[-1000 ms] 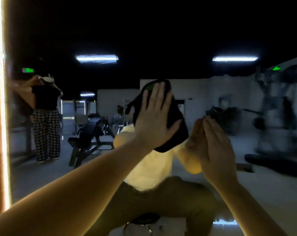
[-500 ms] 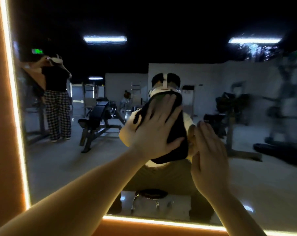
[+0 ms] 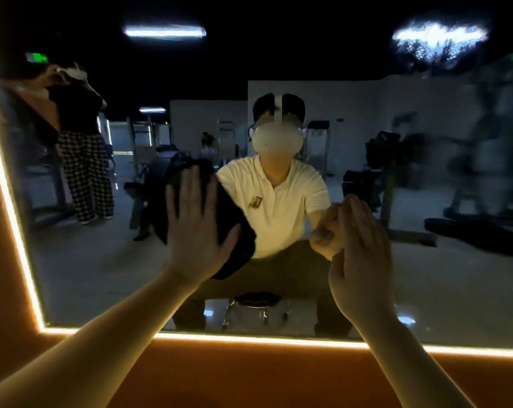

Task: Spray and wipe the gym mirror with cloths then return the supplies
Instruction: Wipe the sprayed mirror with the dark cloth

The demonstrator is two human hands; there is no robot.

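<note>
Head cam view: you face a big gym mirror [image 3: 102,275] w/ a lit LED strip [image 3: 249,338] along its left & bottom edges, and orange wall [image 3: 249,378] below.

Your L hand [image 3: 196,228] lies flat on a dark cloth [image 3: 239,254], fingers straight & a bit spread, pressing it to the glass. The cloth sits left of centre in the mirror's lower half. It sticks out past your thumb on the right & above your fingertips.

Your R hand [image 3: 364,260] is right of centre, apart from the cloth. Its fingers are straight & together, holding nothing. The fingertips meet their own reflection, so they touch the glass.

In the reflection you squat in a white polo shirt, w/ a round stool [image 3: 256,300] behind you. Reflected far left is a 2nd person [image 3: 84,172] in checked trousers, arms raised. Reflected gym machines [image 3: 484,187] at right are blurred. A ceiling light [image 3: 164,32] shows at top. At upper right a smeary patch [image 3: 439,39] on the glass breaks up another light.
</note>
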